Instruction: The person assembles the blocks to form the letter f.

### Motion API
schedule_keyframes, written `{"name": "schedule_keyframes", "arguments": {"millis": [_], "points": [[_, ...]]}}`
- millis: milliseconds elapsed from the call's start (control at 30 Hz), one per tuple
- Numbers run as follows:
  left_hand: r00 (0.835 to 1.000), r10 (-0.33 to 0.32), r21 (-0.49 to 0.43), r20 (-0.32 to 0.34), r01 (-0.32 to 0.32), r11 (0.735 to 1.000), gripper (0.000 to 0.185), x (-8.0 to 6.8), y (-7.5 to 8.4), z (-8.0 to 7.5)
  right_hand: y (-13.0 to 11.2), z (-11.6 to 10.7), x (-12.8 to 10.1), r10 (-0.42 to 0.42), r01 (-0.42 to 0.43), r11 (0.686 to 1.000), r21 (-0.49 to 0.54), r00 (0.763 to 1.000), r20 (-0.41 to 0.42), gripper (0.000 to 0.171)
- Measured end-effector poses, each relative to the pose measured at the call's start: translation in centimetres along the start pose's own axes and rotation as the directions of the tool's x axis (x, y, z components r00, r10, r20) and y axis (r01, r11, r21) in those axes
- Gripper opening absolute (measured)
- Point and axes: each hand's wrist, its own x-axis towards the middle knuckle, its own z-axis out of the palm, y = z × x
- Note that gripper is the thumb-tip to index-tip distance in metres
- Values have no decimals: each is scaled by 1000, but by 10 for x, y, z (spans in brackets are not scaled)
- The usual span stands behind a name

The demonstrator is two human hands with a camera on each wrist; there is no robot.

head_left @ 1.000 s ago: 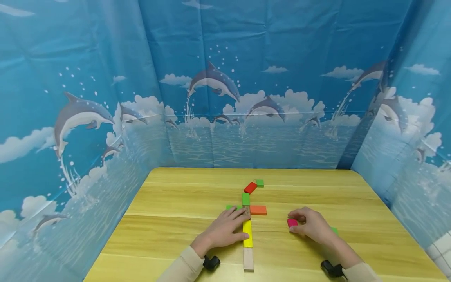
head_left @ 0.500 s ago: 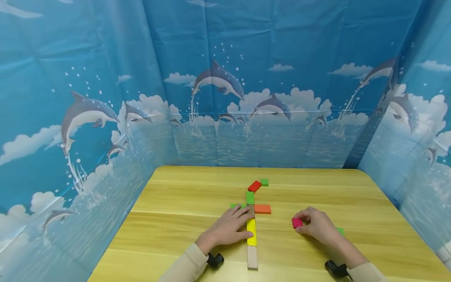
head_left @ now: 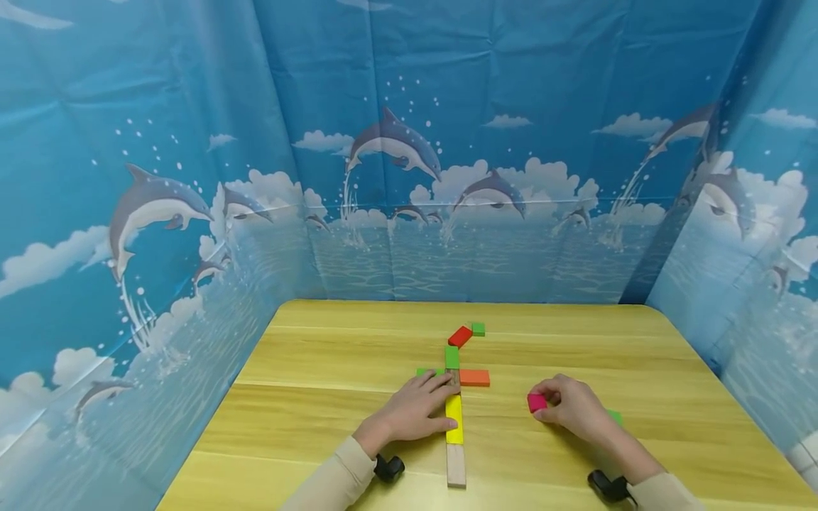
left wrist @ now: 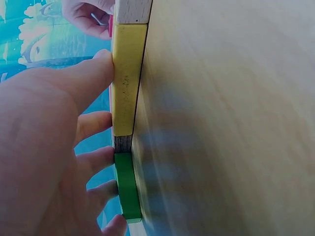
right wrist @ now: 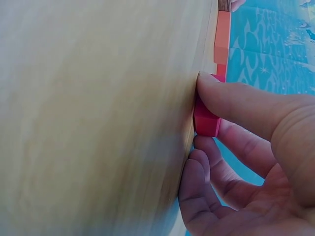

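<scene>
From the head view I see my left hand lying flat on the wooden table, fingers spread and straight, their tips against the left side of the yellow block. That block is my landmark: its long axis runs straight away from me, and it sits in a line with a plain wood block just nearer to me. A green block lies further along the same line, with an orange block lying crosswise to the right of the line's middle. Beyond the far end of that line sit a red block, angled, and a small green block beside it. My right hand is well to the right of the yellow block, pinching a pink block between thumb and curled fingers on the table. The left wrist view shows what the head view hides: the thumb presses the yellow block's side, and the other fingertips touch a dark block and a green one next in line. The right wrist view shows the pink block's edge resting on the wood under the thumb. A green piece behind my right hand is mostly hidden, so I cannot tell its shape. The pink block is too covered to read its long axis.
</scene>
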Motion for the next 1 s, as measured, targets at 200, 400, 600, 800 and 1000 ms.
{"name": "schedule_keyframes", "arguments": {"millis": [200, 400, 600, 800, 1000], "points": [[1000, 3, 1, -6, -3, 1000, 64, -1, -1, -4, -2, -1, 1, -17, 17, 1000, -1, 1000, -11, 32], [1000, 0, -17, 12, 0, 1000, 64, -2, 0, -2, 1, -2, 2, 24, -24, 999, 38, 1000, 17, 32], [1000, 5, -16, 13, -5, 1000, 64, -2, 0, -2, 0, -3, 2, 38, -40, 998, 56, 999, 29, 32], [1000, 5, -11, 9, -4, 1000, 65, -1, -2, 0, 0, -3, 6, 55, -56, 996, 70, 998, 19, 30], [1000, 5, -2, 14, -5, 1000, 64, 0, -2, 0, 1, -1, 8, 59, -58, 995, 76, 998, -9, 28]]}}
